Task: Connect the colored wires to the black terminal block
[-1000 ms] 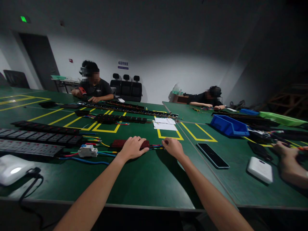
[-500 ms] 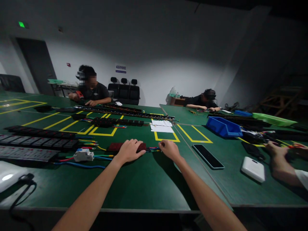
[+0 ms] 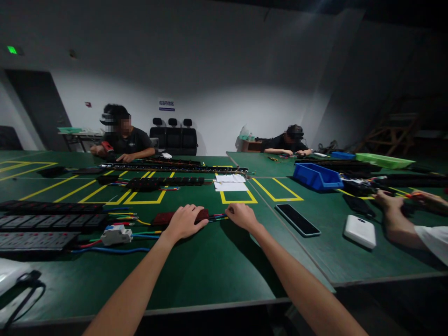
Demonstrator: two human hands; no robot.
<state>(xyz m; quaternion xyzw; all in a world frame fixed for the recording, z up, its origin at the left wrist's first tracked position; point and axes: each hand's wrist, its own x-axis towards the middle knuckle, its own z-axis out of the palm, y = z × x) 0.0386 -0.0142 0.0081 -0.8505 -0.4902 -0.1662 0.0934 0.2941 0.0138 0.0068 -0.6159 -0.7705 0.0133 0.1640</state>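
Observation:
My left hand [image 3: 185,221] lies on a dark red flat module [image 3: 164,218] on the green table [image 3: 210,261], its fingers curled over the module's right end. My right hand [image 3: 242,216] rests just to the right, fingers closed at a bundle of coloured wires [image 3: 217,216] that comes out of the module. What the right fingers pinch is hidden under the hand.
Black power strips [image 3: 45,224] and a white circuit breaker [image 3: 115,234] with coloured leads lie at the left. A phone [image 3: 297,219], a white box [image 3: 360,231] and a blue bin [image 3: 317,176] lie at the right. Another person's hands [image 3: 392,205] work at the right; two people sit at the far side.
Both hands stay on the red module and its wires. The view has tilted up and swung a little to the left, so the table things sit lower and further left.

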